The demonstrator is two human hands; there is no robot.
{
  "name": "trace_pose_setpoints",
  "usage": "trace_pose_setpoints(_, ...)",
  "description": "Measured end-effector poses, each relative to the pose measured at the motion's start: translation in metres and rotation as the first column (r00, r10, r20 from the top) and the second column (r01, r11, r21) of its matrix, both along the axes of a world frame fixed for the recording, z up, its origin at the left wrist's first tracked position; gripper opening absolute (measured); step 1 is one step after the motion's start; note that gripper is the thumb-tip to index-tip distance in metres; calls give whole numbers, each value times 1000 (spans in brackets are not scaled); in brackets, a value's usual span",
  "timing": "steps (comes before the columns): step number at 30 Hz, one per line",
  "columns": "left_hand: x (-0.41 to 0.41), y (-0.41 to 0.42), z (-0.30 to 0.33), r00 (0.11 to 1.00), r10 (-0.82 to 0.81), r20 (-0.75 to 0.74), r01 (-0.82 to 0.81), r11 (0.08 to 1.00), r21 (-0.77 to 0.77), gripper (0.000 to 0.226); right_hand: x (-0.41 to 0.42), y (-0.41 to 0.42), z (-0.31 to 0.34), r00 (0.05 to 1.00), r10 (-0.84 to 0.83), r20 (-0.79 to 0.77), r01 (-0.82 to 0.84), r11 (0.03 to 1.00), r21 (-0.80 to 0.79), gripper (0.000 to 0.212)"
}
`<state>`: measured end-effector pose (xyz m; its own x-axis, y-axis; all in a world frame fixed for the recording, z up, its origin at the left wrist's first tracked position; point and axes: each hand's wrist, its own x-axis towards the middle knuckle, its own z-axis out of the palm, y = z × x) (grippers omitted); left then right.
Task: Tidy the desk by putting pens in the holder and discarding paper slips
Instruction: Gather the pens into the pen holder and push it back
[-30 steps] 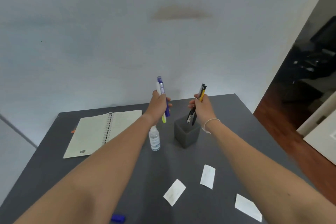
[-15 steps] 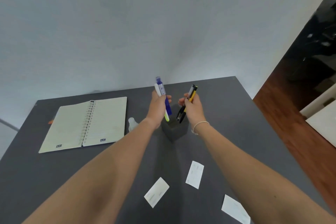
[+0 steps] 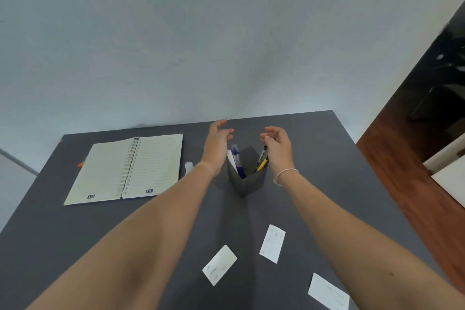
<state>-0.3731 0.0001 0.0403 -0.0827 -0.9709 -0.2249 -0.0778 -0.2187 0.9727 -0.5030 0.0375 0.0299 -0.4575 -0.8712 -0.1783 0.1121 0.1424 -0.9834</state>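
A: Grey felt, by the look of it: the pen holder (image 3: pixel 247 180) sits just below your fingertips, between your two wrists. Your left hand (image 3: pixel 217 146) has its fingers spread and curled, gripping nothing.

B: And your right hand (image 3: pixel 278 147)?

A: Fingers loosely bent and apart, empty too. Beneath them a yellow pen (image 3: pixel 261 165) and a black one (image 3: pixel 263 152) lean in the holder, partly covered by your palm. Under your left fingers stand a blue pen (image 3: pixel 236 158) and a white highlighter (image 3: pixel 231 162); their lower ends are hidden inside.

B: What lies behind your left wrist?

A: A small clear bottle (image 3: pixel 188 167), only its cap showing. Further out from your left fingers, an open spiral notebook (image 3: pixel 128 170) lies flat on the dark desk (image 3: pixel 314 148).

B: The paper slips?

A: Three, well back from your fingers, toward your elbows: one (image 3: pixel 219 264) between your forearms, one (image 3: pixel 272 243) beside your right forearm, one (image 3: pixel 328 293) cut off by the lower edge. Their print is too faint to read.
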Motion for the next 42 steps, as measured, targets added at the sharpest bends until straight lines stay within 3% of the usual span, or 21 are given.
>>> trace_pose_setpoints(10,50,28,45,1000,0,-7,-1,995,-102,32,37,24,40,988,25,-154,-44,991,-124,18)
trace_pose_setpoints(20,182,101,51,1000,14,17,-12,992,-129,24,154,88,36,959,98,-267,-132,985,-113,19)
trace_pose_setpoints(25,267,148,23,991,46,122,-34,995,-93,24,230,137,5,919,230,-322,-245,970,-7,17)
trace_pose_setpoints(29,323,181,-14,956,39,291,-29,999,-41,30,273,175,-28,858,333,-391,-317,942,108,21)
trace_pose_setpoints(32,356,206,-36,879,-25,476,39,999,-19,30,291,198,-52,775,432,-461,-370,902,224,23)
trace_pose_setpoints(36,385,227,-65,705,-176,687,144,984,104,37,302,217,-77,558,572,-601,-392,821,416,39)
trace_pose_setpoints(42,389,248,-93,555,-246,794,171,969,181,35,306,233,-97,200,669,-716,-377,727,574,48)
